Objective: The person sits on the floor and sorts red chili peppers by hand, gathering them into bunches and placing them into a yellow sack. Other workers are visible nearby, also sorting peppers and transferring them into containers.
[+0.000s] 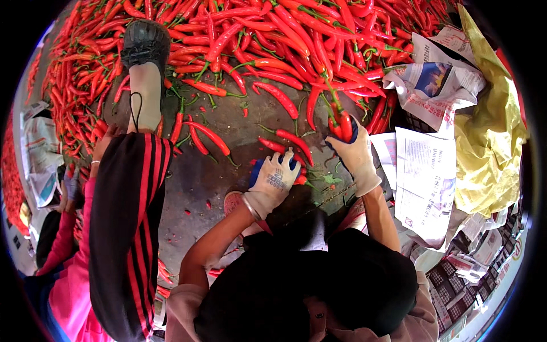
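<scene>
My left hand (273,179), in a white glove with a blue palm, is bent over red chilies (300,178) on the grey floor, its fingers curled round them and partly hiding them. My right hand (353,157), gloved the same way, is closed on a few upright red chilies (345,125) with green stems, just in front of the large pile (273,43). Loose chilies (211,137) lie on the floor ahead of my left hand.
Another person's striped trouser leg (119,228) and dark shoe (145,43) stretch along my left. A co-worker's pink sleeve (68,290) is at lower left. Newspapers (424,182), a yellow sack (487,159) and dark crates (447,285) lie at the right.
</scene>
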